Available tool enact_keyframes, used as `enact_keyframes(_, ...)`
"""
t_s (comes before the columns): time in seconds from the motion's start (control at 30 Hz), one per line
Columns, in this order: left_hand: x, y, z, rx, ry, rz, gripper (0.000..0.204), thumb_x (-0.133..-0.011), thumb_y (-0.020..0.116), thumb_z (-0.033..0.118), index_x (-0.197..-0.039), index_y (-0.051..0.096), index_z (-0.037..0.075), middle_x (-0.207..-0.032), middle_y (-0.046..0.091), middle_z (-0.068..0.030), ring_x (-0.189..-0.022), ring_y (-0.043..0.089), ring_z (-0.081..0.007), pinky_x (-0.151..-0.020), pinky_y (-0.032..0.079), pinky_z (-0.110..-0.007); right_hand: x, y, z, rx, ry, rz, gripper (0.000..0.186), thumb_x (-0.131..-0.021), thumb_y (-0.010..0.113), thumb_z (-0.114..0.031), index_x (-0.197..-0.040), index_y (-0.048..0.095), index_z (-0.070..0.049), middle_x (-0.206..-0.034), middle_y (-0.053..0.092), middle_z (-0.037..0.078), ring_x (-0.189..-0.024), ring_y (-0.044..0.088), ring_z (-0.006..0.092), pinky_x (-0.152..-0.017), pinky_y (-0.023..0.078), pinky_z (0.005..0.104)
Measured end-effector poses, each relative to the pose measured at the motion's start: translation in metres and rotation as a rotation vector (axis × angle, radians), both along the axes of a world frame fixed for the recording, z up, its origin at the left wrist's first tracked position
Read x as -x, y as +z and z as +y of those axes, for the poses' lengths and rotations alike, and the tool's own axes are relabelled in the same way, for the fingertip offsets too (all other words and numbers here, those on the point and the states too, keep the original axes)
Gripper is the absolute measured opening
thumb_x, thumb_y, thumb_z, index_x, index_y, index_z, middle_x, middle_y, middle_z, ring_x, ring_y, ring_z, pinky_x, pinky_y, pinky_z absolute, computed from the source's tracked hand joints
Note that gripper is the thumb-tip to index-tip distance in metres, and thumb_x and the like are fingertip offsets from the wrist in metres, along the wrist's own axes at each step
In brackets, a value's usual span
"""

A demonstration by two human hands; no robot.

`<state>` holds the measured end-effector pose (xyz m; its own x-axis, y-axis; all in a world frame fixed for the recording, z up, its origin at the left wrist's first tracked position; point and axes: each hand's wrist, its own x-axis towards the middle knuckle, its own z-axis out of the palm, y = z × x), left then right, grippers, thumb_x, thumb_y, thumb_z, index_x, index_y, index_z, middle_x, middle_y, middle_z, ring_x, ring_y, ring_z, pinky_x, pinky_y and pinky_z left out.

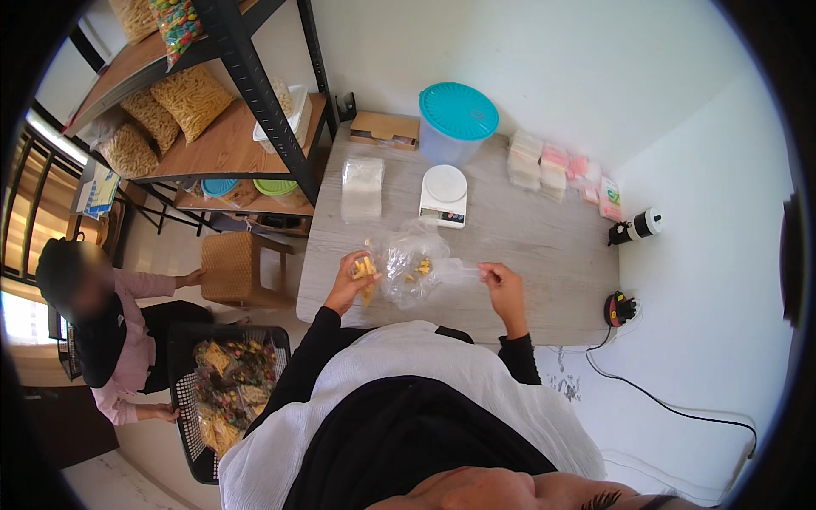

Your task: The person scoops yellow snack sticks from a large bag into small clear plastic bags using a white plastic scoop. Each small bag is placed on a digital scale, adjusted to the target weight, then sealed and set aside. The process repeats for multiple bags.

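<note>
My left hand (342, 287) grips a small clear bag (365, 269) with yellow stick-shaped snacks in it, near the table's front edge. Beside it on the table lies a larger, crumpled clear plastic bag (401, 291). My right hand (505, 293) pinches the handle of a clear plastic scoop (456, 271), whose head reaches into the larger bag. Yellow snack pieces (420, 269) show at the scoop's end; whether they lie in the scoop or only in the bag, I cannot tell. Just behind the bag stands a white kitchen scale (444, 189).
A tub with a turquoise lid (458, 110), a cardboard box (383, 130) and stacks of clear bags (362, 189) occupy the table's back. At left, a person (127, 323) touches a woven-look stool (231, 269) and a black crate (189, 425) of snack bags. Shelves (194, 157) hold more snacks.
</note>
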<state>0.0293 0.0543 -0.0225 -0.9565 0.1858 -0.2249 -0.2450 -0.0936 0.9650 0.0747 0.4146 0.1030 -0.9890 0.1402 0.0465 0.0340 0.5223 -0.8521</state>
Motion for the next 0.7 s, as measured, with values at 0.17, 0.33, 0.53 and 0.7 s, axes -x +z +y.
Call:
enact_keyframes(0.17,-0.004,0.027,-0.006,-0.264,0.063,-0.136,0.051,-0.089,0.068,0.005,-0.135,0.046,0.007,-0.127,0.053,-0.0098,-0.124,0.056,-0.0249,-0.104,0.043,-0.037,0.003,-0.05,-0.043,0.132,-0.045,0.055,0.019,-0.09,0.065,-0.003,-0.108,0.071,-0.004,-0.091,0.072,0.011,-0.084,0.068,0.0168,-0.073,0.051,0.0288)
enact_keyframes(0.33,-0.007,0.03,-0.003,-0.232,0.115,-0.097,0.042,-0.091,0.069,0.013,-0.128,0.051,0.007,-0.112,0.061,-0.0075,-0.115,0.059,-0.0227,-0.1,0.043,-0.033,0.017,-0.135,-0.035,0.309,-0.036,-0.01,0.024,-0.093,0.062,-0.003,-0.117,0.064,0.0,-0.12,0.064,0.016,-0.091,0.068,0.0198,-0.079,0.054,0.0293)
enact_keyframes(0.53,-0.002,0.031,-0.002,0.028,0.106,-0.015,0.036,-0.09,0.073,0.019,-0.122,0.063,0.006,-0.12,0.056,-0.0065,-0.117,0.054,-0.0189,-0.1,0.042,-0.03,0.042,-0.158,-0.043,0.624,-0.043,-0.172,0.023,-0.098,0.058,-0.006,-0.119,0.059,0.002,-0.117,0.059,0.012,-0.095,0.066,0.0191,-0.082,0.056,0.0285)
enact_keyframes(0.7,0.008,0.036,-0.002,0.114,0.124,0.078,0.043,-0.09,0.072,0.021,-0.129,0.063,0.006,-0.122,0.056,-0.0074,-0.119,0.053,-0.0185,-0.102,0.042,-0.03,0.05,-0.175,-0.036,0.656,-0.031,-0.236,0.02,-0.098,0.057,-0.007,-0.115,0.059,0.005,-0.113,0.06,0.011,-0.094,0.066,0.0197,-0.083,0.056,0.0284)
